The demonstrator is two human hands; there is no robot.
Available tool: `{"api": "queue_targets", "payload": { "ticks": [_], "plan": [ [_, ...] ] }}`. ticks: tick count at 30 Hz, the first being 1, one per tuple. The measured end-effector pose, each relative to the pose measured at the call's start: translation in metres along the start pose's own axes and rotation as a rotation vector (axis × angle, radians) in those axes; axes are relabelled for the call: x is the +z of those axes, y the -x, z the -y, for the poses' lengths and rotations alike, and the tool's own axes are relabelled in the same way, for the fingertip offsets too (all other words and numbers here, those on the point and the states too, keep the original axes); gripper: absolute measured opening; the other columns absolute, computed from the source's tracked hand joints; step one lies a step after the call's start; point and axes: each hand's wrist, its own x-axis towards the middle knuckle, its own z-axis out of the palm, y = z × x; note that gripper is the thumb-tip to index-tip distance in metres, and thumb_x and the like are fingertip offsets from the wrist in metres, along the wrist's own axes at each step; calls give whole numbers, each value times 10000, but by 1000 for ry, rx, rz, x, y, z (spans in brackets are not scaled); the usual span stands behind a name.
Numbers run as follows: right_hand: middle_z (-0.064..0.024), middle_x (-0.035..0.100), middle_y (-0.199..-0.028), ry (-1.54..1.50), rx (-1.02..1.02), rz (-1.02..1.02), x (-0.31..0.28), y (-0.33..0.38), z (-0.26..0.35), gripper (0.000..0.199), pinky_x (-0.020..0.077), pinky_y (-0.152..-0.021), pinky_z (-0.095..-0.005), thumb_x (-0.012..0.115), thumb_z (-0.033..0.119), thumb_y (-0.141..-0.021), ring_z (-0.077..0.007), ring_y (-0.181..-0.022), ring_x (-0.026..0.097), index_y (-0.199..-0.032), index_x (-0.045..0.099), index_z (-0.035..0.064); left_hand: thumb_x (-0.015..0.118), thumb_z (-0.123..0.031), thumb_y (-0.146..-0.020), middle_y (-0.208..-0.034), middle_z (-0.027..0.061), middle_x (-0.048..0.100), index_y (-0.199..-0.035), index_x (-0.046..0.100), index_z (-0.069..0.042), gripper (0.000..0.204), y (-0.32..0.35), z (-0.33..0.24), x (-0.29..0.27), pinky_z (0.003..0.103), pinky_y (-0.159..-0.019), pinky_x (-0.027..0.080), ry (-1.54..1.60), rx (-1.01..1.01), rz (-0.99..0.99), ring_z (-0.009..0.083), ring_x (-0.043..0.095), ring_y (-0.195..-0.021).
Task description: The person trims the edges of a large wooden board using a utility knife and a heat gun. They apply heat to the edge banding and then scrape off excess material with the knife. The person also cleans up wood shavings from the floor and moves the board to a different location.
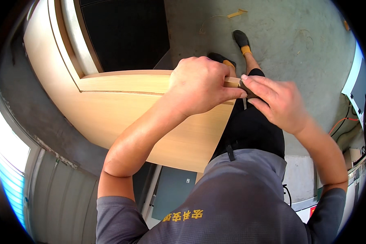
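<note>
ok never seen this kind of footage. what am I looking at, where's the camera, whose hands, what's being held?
There is no machine here: a person works with two bare hands. The single picture comes from a wide fisheye camera on that person's head, looking down, so straight edges bend near the rim and you see their grey shirt, black trousers and feet on the concrete floor.

The left hand grips the end of a pale wooden panel, which looks like a door with a dark inset. The right hand pinches a small dark tool against that same corner, with something thin and metallic sticking down from it. What kind of tool it is cannot be told, since the fingers hide most of it.
</note>
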Motion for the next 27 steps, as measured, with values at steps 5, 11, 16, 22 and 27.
{"api": "queue_targets", "payload": {
  "ticks": [5,11,16,22,27],
  "plan": [
    [-48,683,-1089,-4,-163,347,-31,-36,-16,488,529,-695,-377,751,116,-760,-282,-821,666,-1233,631,111,815,-500,-718,-664,91,655,-809,700,-69,455,1,0,-2,372,-629,525,-22,-20,38,289,654,-663],
    [-49,670,-1104,107,145,-9,-20,7,5,611,529,-629,-357,755,107,-759,-262,-758,662,-1343,579,141,812,-274,-770,-1478,135,436,-1446,442,-65,799,52,66,-21,429,-1173,313,268,245,-639,288,381,-1402],
    [-33,653,-1145,90,173,-123,10,17,37,646,517,-581,-318,772,77,-742,-209,-726,659,-1353,564,111,476,-323,-1040,-1545,202,330,-1507,288,19,609,153,284,-46,397,-1190,208,105,-436,-1325,303,283,-1450],
    [-31,647,-1113,162,195,-40,13,0,38,615,516,-594,-326,762,99,-758,-213,-732,652,-1343,579,151,337,-470,-1032,-1581,264,243,-1504,265,78,728,231,401,-4,440,-1206,165,11,-754,-1272,390,224,-1466],
    [-27,616,-972,268,61,269,-23,-33,27,549,496,-596,-348,737,156,-780,-226,-697,621,-1314,612,174,365,-472,-1021,-1567,277,269,-1489,298,84,730,216,380,-11,443,-1201,174,31,-792,-1306,393,234,-1462]
  ]
}}
